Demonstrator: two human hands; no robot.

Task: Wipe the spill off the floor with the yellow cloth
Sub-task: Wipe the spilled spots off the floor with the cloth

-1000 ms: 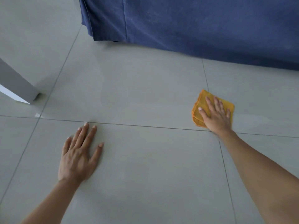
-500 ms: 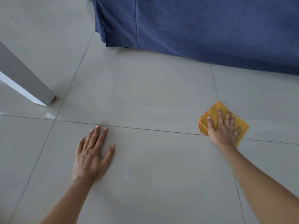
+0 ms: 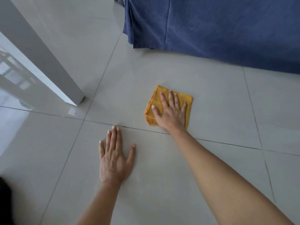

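Two hands flat on grey floor [image 3: 219, 111] | right hand [image 3: 170, 113], fingers spread, presses folded yellow cloth [image 3: 155, 101] mid-frame | left hand [image 3: 113, 158] open, empty, lower centre

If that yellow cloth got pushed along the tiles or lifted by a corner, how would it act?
The cloth is folded into soft layers, with edges showing at its near-left corner, so it would probably droop and unfold if lifted. The floor looks glossy, so it likely slides easily under the flat right hand. It lies flat, so it should not roll.
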